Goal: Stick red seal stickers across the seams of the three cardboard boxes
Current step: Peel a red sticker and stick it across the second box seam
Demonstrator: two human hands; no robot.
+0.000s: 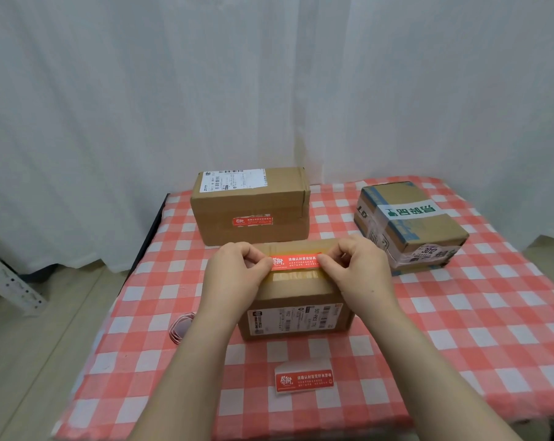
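1. Now: my left hand [234,275] and right hand [355,275] each pinch one end of a red sticker [296,261], with the fingers [263,264] curled onto its tips.
2. The sticker lies level over the taped seam on top of the near box [296,300], mid-bench [460,313]. Whether it is pressed down, I cannot tell.
3. Behind it stands the far box [253,192], with a second sticker [252,220] on its front face.
4. To the right, apart and turned askew, is the right box [409,224].
5. A spare sticker [304,380] on white backing lies just in front of the near box.
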